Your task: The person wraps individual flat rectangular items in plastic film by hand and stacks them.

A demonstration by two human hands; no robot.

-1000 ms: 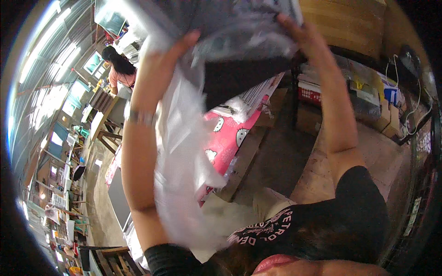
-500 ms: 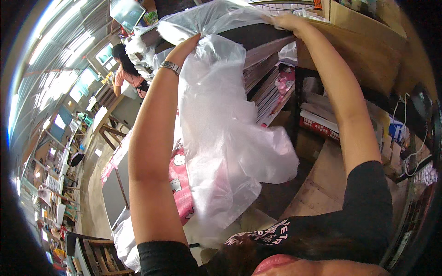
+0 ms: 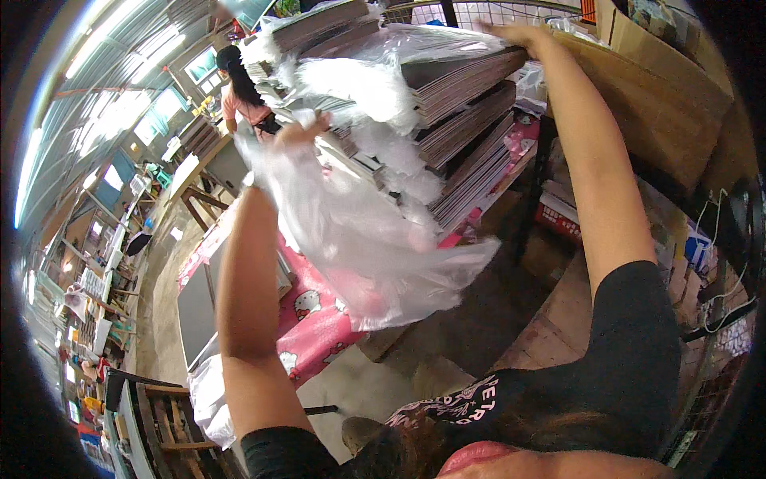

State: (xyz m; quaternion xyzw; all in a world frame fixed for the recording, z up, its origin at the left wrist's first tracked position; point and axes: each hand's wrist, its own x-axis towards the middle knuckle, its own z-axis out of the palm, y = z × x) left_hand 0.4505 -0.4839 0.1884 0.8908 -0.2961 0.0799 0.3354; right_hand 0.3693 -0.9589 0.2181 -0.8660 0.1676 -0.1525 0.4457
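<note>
A thin translucent plastic sheet (image 3: 359, 239) hangs in loose folds at the centre, its lower edge over a pink patterned cloth (image 3: 315, 319). My left hand (image 3: 302, 132) is raised at its upper left end, closed on the plastic and partly smeared by motion; folds cover the wrist. My right hand (image 3: 517, 33) lies at the top right of a tall stack of flat grey-edged boards or books (image 3: 471, 88), fingers stretched over clear plastic (image 3: 431, 44) spread on top. Bunched white plastic (image 3: 359, 88) spills down the stack's front.
Large brown cardboard (image 3: 638, 96) stands at the right, above a red and white basket (image 3: 558, 215). A dark flat panel (image 3: 191, 311) leans by the cloth at left. Below it is a wooden slatted chair (image 3: 171, 431). Another person (image 3: 243, 104) stands at a far table.
My left hand has moved left and down, drawing the hanging plastic along and uncovering the stack. My right hand remains at the stack's top right, its fingers now stretched out.
</note>
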